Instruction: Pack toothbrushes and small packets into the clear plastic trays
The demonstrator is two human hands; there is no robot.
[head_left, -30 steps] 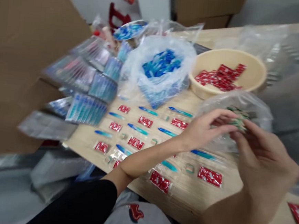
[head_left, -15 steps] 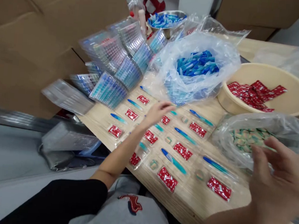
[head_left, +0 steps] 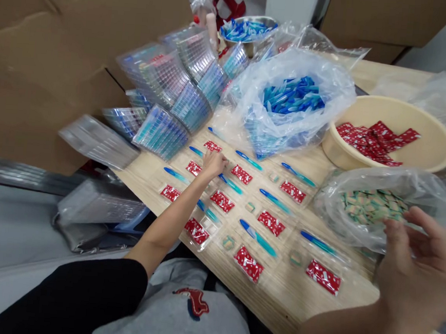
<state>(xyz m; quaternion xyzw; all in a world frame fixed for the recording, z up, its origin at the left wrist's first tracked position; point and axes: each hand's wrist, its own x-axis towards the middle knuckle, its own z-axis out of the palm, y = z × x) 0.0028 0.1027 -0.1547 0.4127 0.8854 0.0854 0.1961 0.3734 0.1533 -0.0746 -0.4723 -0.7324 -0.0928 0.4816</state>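
My left hand [head_left: 214, 164] is over the far-left clear plastic trays, fingers pinched together; whatever they may hold is hidden. Close by lie a red patterned packet [head_left: 241, 174] and a blue-to-teal pen [head_left: 248, 160]. My right hand [head_left: 418, 259] hovers at the right with thumb and forefinger apart, nothing visible between them. It is beside a clear bag [head_left: 331, 206] of small green-and-beige blocks [head_left: 374, 204]. Rows of clear trays on the table carry a pen and a red packet [head_left: 249, 264]; several also hold a small block [head_left: 228, 242].
Behind the trays stands a plastic bag [head_left: 242, 94] full of blue pens [head_left: 296, 95]. A cream basin [head_left: 436, 148] holds red packets. Packed pen sets [head_left: 160, 131] and empty-looking clear trays [head_left: 97, 141] pile at the left, against cardboard [head_left: 59, 87]. A metal bowl [head_left: 251, 46] of pens sits farther back.
My left hand has moved left, from the middle trays to the far-left ones, uncovering pens and packets. My right hand stays near the bag of blocks, its fingertips slightly farther apart.
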